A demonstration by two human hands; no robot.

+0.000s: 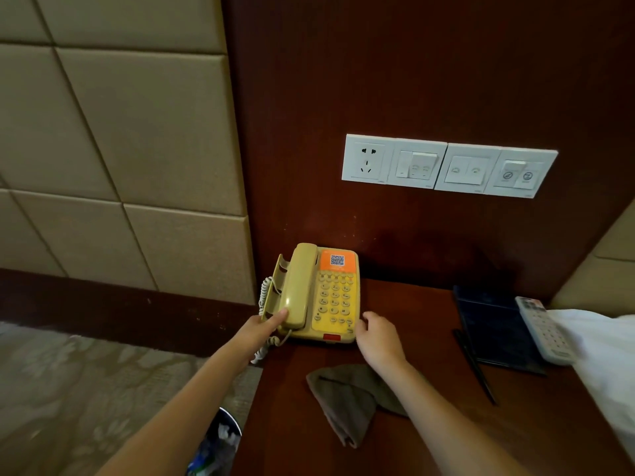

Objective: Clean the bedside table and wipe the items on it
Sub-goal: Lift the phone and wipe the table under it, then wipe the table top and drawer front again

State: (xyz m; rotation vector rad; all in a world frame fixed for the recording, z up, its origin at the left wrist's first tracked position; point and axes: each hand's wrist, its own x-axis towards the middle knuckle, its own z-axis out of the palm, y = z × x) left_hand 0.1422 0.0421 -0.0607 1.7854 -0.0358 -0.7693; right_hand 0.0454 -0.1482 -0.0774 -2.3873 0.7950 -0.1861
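A yellowish corded telephone (335, 297) with an orange QR label stands at the back left of the dark wooden bedside table (429, 424), its handset on the cradle. My left hand (264, 326) holds its left front side, thumb against the lower end of the handset. At the phone's right front corner my right hand (378, 334) has its fingers curled against the edge. A brown cloth (347, 396) lies crumpled on the table just in front of the phone, under my right forearm, with neither hand on it.
A dark folder (494, 324), a black pen (476, 367) and a white remote (544, 329) lie at the table's right. White bedding (604, 355) overlaps the right edge. Sockets and switches (446, 166) sit on the wall above. A waste bin (220, 444) stands on the carpet at the left.
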